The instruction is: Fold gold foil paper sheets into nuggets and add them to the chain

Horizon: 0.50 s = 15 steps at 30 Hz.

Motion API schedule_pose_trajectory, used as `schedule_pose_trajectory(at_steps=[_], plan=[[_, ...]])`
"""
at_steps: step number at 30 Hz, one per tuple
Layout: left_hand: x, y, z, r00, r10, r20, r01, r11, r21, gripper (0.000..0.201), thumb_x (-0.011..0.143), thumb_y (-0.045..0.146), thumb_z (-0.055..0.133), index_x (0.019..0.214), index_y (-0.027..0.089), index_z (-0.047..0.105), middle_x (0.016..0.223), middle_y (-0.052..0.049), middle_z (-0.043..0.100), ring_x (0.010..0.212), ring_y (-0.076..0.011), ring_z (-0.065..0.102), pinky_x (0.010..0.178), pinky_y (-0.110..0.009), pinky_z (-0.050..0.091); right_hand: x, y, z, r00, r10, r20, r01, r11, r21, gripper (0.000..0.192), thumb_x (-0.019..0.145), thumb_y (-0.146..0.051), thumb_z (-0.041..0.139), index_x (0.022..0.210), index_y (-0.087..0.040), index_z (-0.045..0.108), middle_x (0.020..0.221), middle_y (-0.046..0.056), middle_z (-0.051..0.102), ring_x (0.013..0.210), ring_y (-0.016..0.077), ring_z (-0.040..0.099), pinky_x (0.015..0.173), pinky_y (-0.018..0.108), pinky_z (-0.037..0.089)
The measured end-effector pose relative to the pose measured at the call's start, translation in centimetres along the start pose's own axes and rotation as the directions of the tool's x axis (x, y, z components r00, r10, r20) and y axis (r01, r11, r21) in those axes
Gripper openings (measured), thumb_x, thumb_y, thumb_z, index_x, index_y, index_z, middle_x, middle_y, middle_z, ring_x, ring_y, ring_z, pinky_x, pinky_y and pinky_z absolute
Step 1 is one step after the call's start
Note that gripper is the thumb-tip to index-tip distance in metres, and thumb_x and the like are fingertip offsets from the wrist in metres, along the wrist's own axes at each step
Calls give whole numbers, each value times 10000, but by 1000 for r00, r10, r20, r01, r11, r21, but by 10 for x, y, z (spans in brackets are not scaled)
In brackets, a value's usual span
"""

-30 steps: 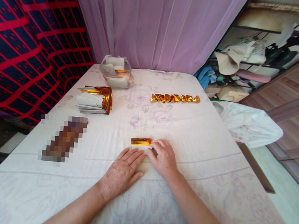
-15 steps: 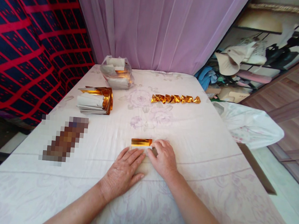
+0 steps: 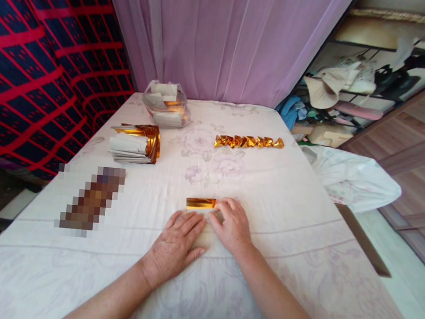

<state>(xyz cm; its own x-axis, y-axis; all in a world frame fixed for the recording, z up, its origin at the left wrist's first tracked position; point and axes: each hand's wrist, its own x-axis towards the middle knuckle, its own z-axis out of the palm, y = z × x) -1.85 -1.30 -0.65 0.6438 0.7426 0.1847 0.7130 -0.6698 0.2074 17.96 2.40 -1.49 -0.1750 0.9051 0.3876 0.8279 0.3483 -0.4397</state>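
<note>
A small gold foil paper [image 3: 200,203] lies on the white flowered cloth [image 3: 276,195] in front of me, folded into a narrow strip. My left hand [image 3: 175,243] lies flat with its fingertips pressing the paper's near edge. My right hand [image 3: 231,224] presses the paper's right end with its fingers curled over it. Further back lies a row of folded gold pieces [image 3: 249,141]. At the left stands a stack of gold and white sheets [image 3: 135,143].
A clear bag of more sheets [image 3: 165,103] sits at the table's far end by the purple curtain [image 3: 223,36]. A blurred-out object [image 3: 90,198] lies at the left. A white bag [image 3: 352,176] hangs off the right edge; cluttered shelves stand beyond.
The visible gold strip has become narrower as the paper was folded under my fingers. Both hands stayed in nearly the same place.
</note>
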Motion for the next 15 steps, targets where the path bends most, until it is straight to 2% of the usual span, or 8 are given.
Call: schedule_pose_trajectory(at_steps=[15], plan=[[-1,0,2,1000,-15,16,14,999,34,542,952,453,497,1416,177,453,1409,-109,547,1324,-288,454,1137,-528,264,0,-3,-7,998,-22,63,24,999,-32,118,788,-248,669,874,-200,604,964,75,620,942,244,564,879,389,447]])
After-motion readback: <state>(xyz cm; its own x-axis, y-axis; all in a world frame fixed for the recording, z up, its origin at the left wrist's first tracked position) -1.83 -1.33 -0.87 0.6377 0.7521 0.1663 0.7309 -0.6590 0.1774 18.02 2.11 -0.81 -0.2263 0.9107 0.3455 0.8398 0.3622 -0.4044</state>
